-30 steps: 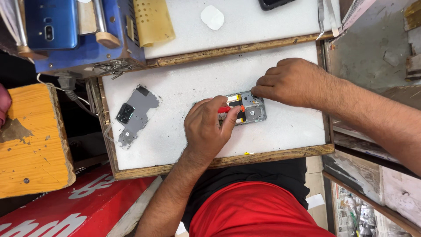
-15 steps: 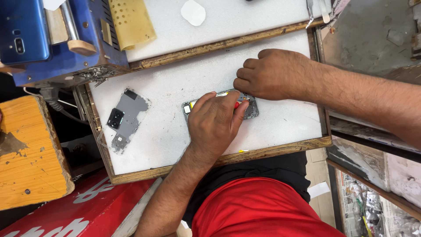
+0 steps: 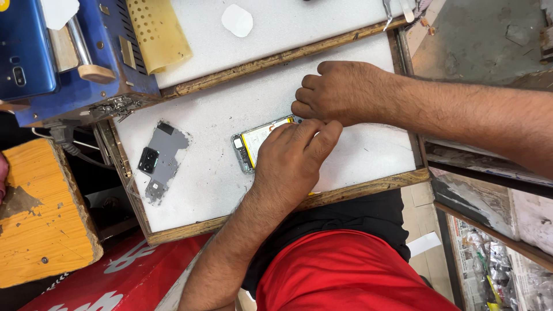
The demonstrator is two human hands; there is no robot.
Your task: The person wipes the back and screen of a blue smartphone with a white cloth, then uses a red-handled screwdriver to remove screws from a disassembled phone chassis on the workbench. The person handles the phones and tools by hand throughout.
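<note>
An opened phone (image 3: 252,144), with a yellow-edged battery showing inside, lies on a white work mat (image 3: 213,184) in a wooden frame. My left hand (image 3: 291,161) lies palm down over most of it, fingers together, holding it down. My right hand (image 3: 340,92) comes in from the right with its fingers curled, and its knuckles and fingertips press on the phone's far end, touching my left fingertips. The right fingertips and most of the phone are hidden.
A grey inner phone plate with a black camera block (image 3: 158,161) lies on the mat to the left. Behind it stand a blue machine (image 3: 109,57) with a blue phone (image 3: 23,52), a yellow perforated sheet (image 3: 158,31) and a white oval pad (image 3: 237,20). An orange stool (image 3: 40,213) is at the left.
My left hand has slid further over the phone and covers more of it. The small red item seen between the fingers earlier no longer shows. The right hand stays at the far end.
</note>
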